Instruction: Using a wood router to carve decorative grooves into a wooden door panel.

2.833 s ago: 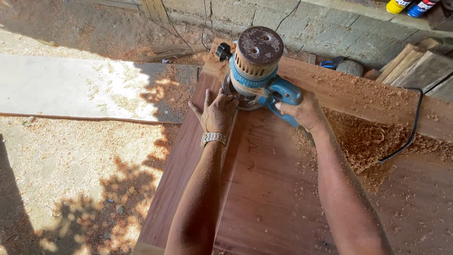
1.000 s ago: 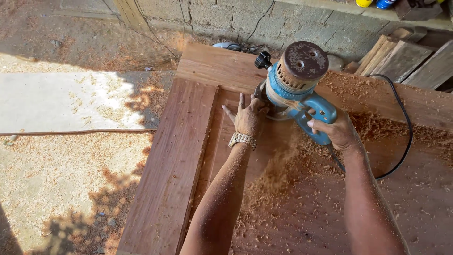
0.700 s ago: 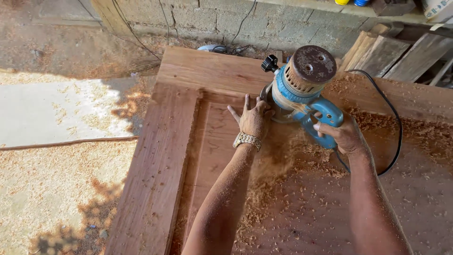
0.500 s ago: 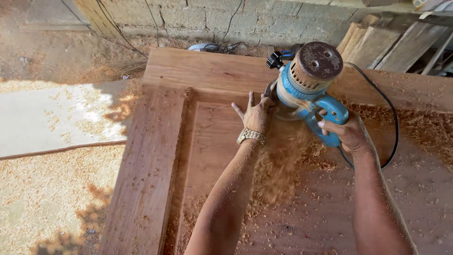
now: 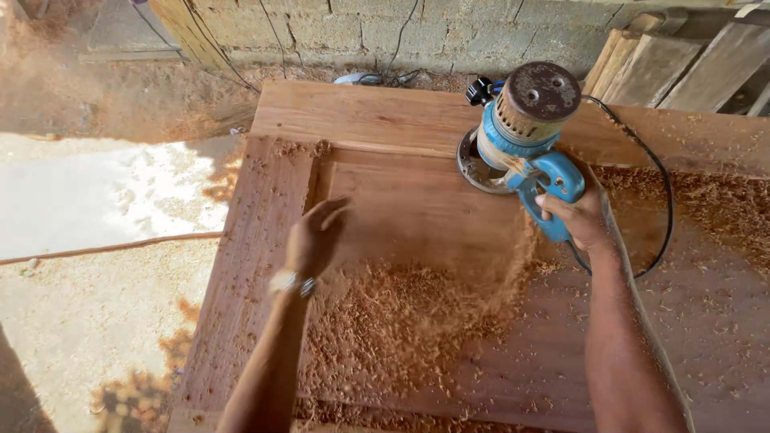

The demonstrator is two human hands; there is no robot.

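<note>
A blue electric router (image 5: pixel 523 132) with a round rusty top stands on a reddish wooden door panel (image 5: pixel 377 120), near the recess's far right corner. My right hand (image 5: pixel 579 218) grips the router's blue handle. My left hand (image 5: pixel 314 236), blurred and with a watch on the wrist, hovers over the panel's left side with fingers loosely apart and nothing in it. Wood shavings (image 5: pixel 401 321) lie thick in the recessed middle of the panel, some flying in the air.
The router's black cord (image 5: pixel 654 168) loops over the panel's right side. A block wall (image 5: pixel 401 32) runs along the back, with planks (image 5: pixel 666 68) leaning at the right. Sawdust-covered ground (image 5: pixel 88 321) and a pale board (image 5: pixel 96 200) lie to the left.
My left hand has come off the router and swung left across the panel, scattering shavings. The router has stayed near the far right corner with my right hand on it.
</note>
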